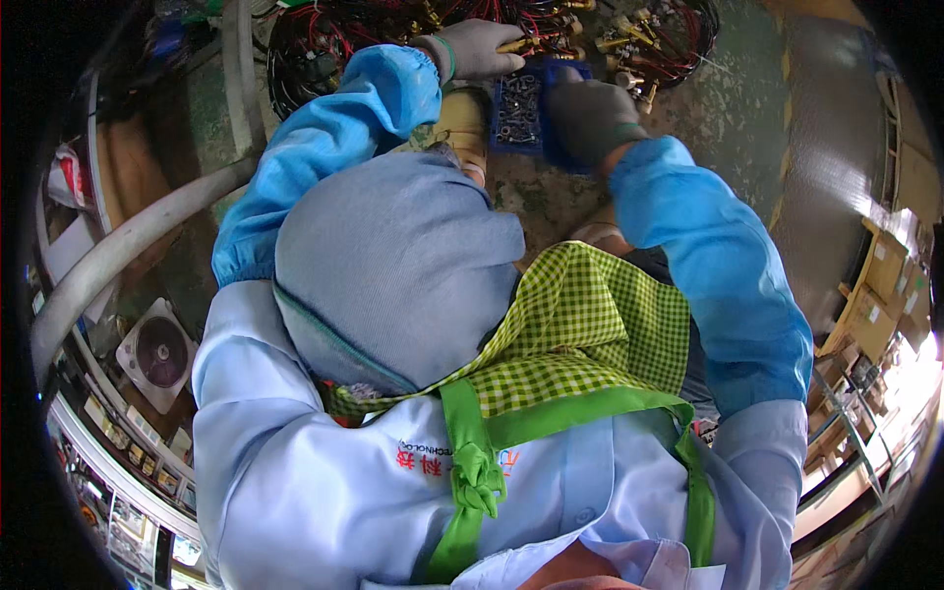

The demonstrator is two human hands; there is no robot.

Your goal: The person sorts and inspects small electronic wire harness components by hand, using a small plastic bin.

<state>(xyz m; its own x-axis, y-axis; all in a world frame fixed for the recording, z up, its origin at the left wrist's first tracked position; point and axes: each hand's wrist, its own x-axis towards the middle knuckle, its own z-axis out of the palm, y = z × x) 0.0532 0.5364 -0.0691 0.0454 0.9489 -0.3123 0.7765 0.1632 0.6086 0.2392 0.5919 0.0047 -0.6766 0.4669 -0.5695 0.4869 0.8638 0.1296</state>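
My left hand [475,49], in a grey knit glove, is closed with a brass fitting [517,45] between thumb and fingers. Beyond it lies a tangle of black and red wires [324,49] with brass ends. My right hand [593,118], gloved in the same grey, is over the right side of a blue plastic bin [554,147]. Its fingers are blurred and partly hidden, so their grip does not show. Just left of that hand, small metal parts [518,106] such as nuts or bolts fill a blue compartment.
More brass fittings [639,39] on wires lie at the far right. A bent grey tube [128,236] curves along the left, near a fan-like unit [158,356]. Cardboard boxes [875,285] stand at right. My denim-covered knee [393,265] and green checked apron [580,324] fill the middle.
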